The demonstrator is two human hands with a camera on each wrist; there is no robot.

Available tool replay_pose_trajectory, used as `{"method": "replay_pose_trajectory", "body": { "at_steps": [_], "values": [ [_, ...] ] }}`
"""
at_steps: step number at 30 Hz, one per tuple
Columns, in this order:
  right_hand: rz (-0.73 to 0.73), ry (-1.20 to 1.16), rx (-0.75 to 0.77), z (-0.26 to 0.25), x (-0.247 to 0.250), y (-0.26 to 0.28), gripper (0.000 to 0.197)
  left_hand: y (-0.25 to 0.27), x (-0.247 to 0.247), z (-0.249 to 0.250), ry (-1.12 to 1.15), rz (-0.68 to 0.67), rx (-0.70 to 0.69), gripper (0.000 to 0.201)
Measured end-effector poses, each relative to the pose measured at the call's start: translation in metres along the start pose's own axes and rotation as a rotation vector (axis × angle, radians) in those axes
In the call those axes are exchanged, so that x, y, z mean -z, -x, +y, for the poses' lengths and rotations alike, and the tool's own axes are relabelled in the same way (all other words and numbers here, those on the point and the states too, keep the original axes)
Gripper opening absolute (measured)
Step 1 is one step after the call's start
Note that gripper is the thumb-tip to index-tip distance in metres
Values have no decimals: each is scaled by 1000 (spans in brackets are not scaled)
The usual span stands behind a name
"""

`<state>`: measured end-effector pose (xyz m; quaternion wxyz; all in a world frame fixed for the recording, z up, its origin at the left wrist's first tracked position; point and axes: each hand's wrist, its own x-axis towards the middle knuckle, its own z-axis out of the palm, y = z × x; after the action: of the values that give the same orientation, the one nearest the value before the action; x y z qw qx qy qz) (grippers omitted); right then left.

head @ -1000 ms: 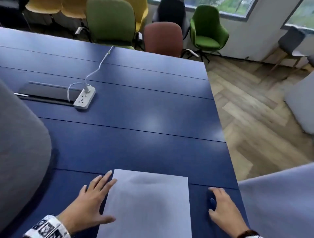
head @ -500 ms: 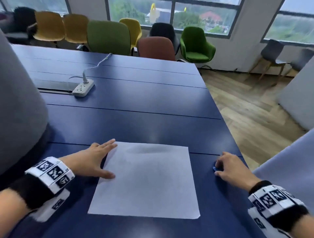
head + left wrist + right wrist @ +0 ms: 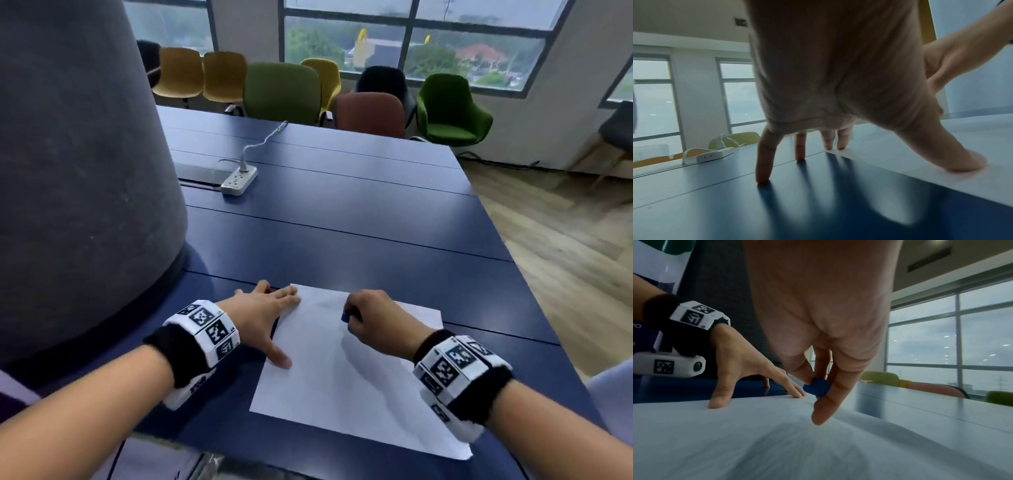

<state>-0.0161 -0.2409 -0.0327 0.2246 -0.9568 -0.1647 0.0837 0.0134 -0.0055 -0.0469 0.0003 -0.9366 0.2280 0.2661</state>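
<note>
A white sheet of paper lies flat on the dark blue table, near its front edge. My left hand is spread at the sheet's left edge. Its thumb and two fingers press on the paper, and the other two fingertips stand on the table. My right hand hovers over the upper middle of the sheet. Between thumb and fingers it pinches a small round blue object, seen as a blue speck in the head view. What the object is stays unclear.
A large grey rounded upright surface stands close at the left. A white power strip with its cable lies further back on the table. Coloured chairs line the far end. The table's right edge drops to wooden floor.
My right hand has moved left, from the bare table right of the sheet to above the paper, carrying the blue object. My left hand stays at the sheet's left edge.
</note>
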Motion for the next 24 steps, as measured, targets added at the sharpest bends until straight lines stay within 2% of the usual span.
{"method": "replay_pose_trajectory", "body": {
  "at_steps": [5,8,13,17,21,24],
  "values": [
    [-89,-47,114,-4,-17,-50,17,0,-2,-4,-62,12,-20,128],
    [-99,-41,167,-8,-30,-62,5,-2,-7,-7,-87,40,-31,135],
    [-77,-16,224,-11,-30,-79,11,-2,-7,-7,-88,46,-28,139],
    [-105,60,251,-12,-25,-85,13,-3,-7,-10,-101,1,-53,148],
    [-110,110,238,-12,-29,-81,21,-5,-10,-18,-69,-5,-69,148],
    [-125,89,319,-21,-37,-68,16,-7,-16,-23,-1,-6,-91,147]
  ]
}}
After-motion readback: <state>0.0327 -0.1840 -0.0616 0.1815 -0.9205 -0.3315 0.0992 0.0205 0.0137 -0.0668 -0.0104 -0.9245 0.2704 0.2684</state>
